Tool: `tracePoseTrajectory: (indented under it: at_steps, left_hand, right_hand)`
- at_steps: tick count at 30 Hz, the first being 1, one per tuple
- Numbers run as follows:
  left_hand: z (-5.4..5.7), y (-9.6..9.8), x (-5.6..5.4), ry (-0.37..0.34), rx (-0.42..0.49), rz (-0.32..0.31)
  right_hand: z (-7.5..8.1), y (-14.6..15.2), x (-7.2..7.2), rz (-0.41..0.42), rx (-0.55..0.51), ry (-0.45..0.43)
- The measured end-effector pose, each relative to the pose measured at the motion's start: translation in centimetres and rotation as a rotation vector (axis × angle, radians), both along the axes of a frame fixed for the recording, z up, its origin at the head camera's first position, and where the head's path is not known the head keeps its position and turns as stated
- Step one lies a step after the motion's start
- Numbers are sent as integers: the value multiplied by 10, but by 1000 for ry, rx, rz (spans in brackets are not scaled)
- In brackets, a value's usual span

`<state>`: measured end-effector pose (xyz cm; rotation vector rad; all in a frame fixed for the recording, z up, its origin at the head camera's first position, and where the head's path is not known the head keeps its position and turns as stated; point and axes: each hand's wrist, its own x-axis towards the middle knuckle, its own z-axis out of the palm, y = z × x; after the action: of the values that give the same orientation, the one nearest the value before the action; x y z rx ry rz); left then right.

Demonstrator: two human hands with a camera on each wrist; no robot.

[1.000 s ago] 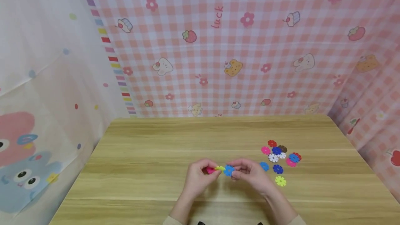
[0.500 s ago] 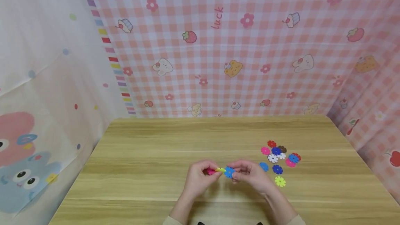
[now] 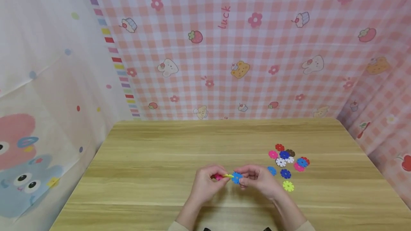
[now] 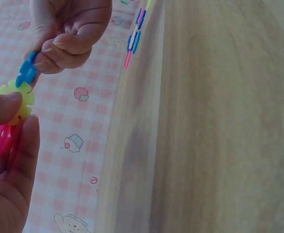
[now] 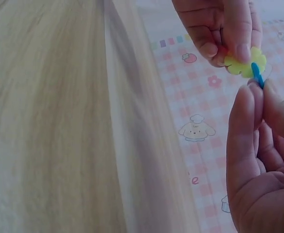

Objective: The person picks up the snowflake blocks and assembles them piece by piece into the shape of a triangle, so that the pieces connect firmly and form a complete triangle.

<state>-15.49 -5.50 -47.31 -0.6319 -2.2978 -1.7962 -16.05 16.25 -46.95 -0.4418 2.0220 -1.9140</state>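
Above the table my left hand [image 3: 207, 183] pinches a yellow notched disc [image 4: 26, 101] between thumb and fingers. A pink notched disc [image 4: 2, 140] is joined to the yellow one and partly covered by the left fingers. My right hand [image 3: 260, 181] pinches a light blue notched disc [image 3: 237, 178] by its right side. In both wrist views the blue disc's edge meets the yellow disc's rim, the two standing crosswise to each other. The three pieces form a short row between my hands.
Right of my right hand, loose notched discs lie on the wooden table [image 3: 144, 174]: a yellow one [image 3: 288, 186], a dark blue one [image 3: 285, 173], a white one [image 3: 280, 162] and several others, some overlapping. A checked pink cloth [image 3: 205, 56] hangs behind the table's far edge.
The yellow disc has turned from showing part of its face to nearly edge-on in the head view. Both hands keep their hold and have shifted slightly. The loose discs lie as before.
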Motion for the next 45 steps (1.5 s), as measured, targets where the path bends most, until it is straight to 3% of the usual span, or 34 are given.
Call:
tracePoseTrajectory:
  at_steps: [5,10,16,21,26,30,34,40,45]
  left_hand:
    - [-3,1,-1,54,0,1]
    - [-6,0,-4,128,0,-39]
    - [-6,-6,-6,20,-28,-1]
    - [-3,-10,-6,-17,-72,7]
    - [0,-14,-7,12,-146,-3]
    - [2,-12,-8,63,-213,-11]
    - [2,-10,-7,85,-209,-10]
    - [1,-9,-7,38,-167,32]
    - [3,-12,-6,-6,-151,69]
  right_hand:
    - [4,-2,1,-27,23,-26]
    - [6,-5,0,-40,40,-36]
    - [8,-11,-2,-54,34,-80]
    - [7,-14,-5,-68,43,-71]
    - [6,-15,-6,-85,76,-34]
    - [6,-18,-5,-96,82,-54]
    - [5,-22,-4,-113,80,-66]
    - [3,-23,-2,-138,70,-64]
    - [4,-9,-2,-207,125,-24]
